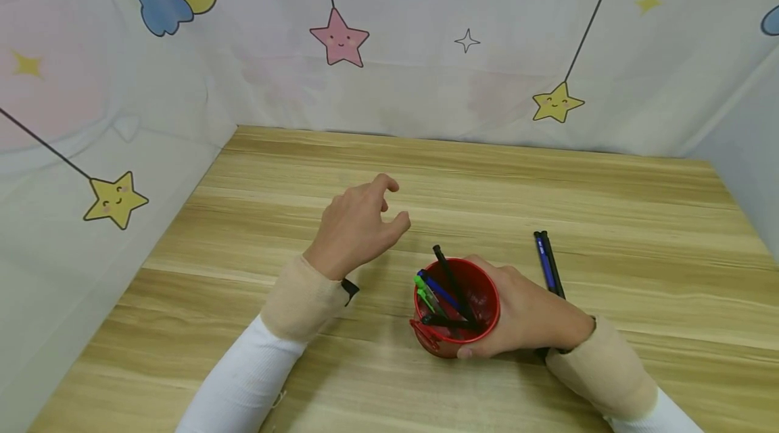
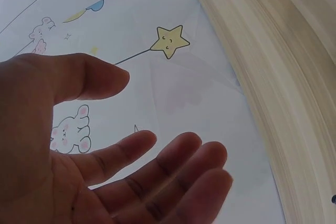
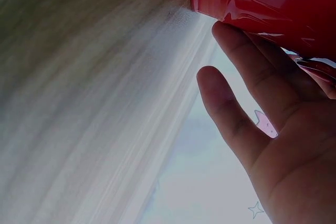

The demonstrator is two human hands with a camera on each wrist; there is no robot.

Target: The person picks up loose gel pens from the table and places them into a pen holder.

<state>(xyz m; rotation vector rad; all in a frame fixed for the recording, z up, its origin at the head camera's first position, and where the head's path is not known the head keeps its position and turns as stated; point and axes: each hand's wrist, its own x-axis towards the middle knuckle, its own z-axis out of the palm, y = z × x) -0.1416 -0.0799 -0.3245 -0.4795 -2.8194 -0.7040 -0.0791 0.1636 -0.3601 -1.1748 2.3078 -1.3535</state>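
My right hand (image 1: 523, 311) grips a red pail-like cup (image 1: 426, 346) from its right side, the thumb at the near side and fingers round the far side. Several pens lean inside the cup: a green pen (image 1: 426, 291), a blue pen (image 1: 439, 289) and black pens (image 1: 452, 277). In the right wrist view the cup's glossy red wall (image 3: 273, 9) lies against the fingers; whether its base touches the table cannot be told. My left hand (image 1: 359, 223) hovers left of the cup, fingers loosely bent and apart, holding nothing; its palm (image 2: 68, 187) shows in the left wrist view.
A blue pen (image 1: 544, 260) and a black pen (image 1: 552, 264) lie side by side on the wooden table (image 1: 292, 169), beyond the right wrist and partly hidden by it. A printed cloth (image 1: 414, 81) with stars hangs along the back and left edges.
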